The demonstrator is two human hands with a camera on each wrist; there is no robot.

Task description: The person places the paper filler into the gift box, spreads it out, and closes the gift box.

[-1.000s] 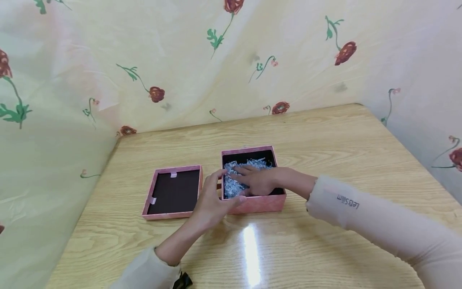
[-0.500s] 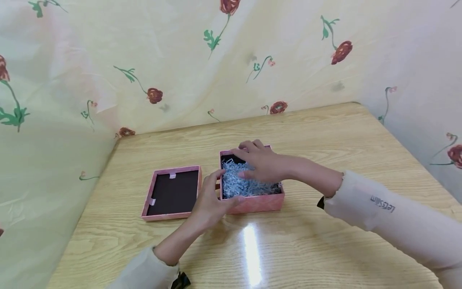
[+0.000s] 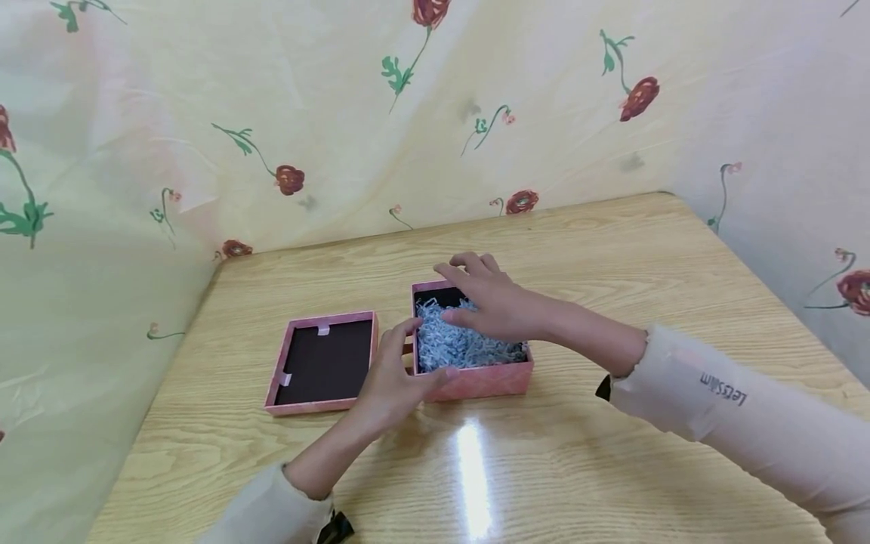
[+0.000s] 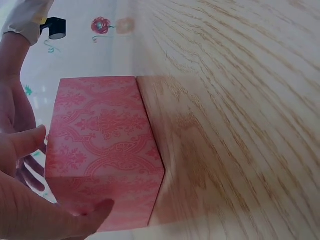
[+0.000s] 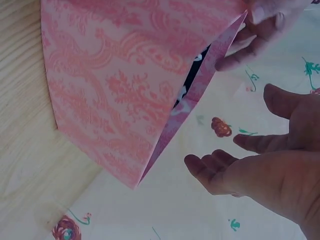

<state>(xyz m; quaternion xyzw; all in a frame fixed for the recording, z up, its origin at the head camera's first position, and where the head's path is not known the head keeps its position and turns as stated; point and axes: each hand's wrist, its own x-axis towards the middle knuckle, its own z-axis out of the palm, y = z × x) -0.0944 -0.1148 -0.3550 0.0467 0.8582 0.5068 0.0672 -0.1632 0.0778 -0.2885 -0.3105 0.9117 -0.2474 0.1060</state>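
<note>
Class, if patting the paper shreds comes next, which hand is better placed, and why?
Probably the right hand: it hangs over the box, above the paper shreds, holding nothing. The left hand is set around the box's near left corner, seemingly steadying it.

The rectangular pink cardboard box (image 4: 105,130) bore a damask pattern of scrolls and florals, deeper pink on paler pink, with a black interior. Its shredded paper filling (image 3: 442,344) was light blue. The shallow, squarish pink lid (image 3: 306,409) showed a plain black inner panel (image 3: 333,366) with whitish tabs (image 3: 323,330). The tabletop (image 3: 578,453) was pale tan with brownish wood grain. The cream backdrop sheet (image 3: 340,75) carried scattered red blooms (image 3: 639,99) on green stems. The off-white right sleeve (image 3: 761,446) displayed dark lettering (image 3: 723,388).
</note>
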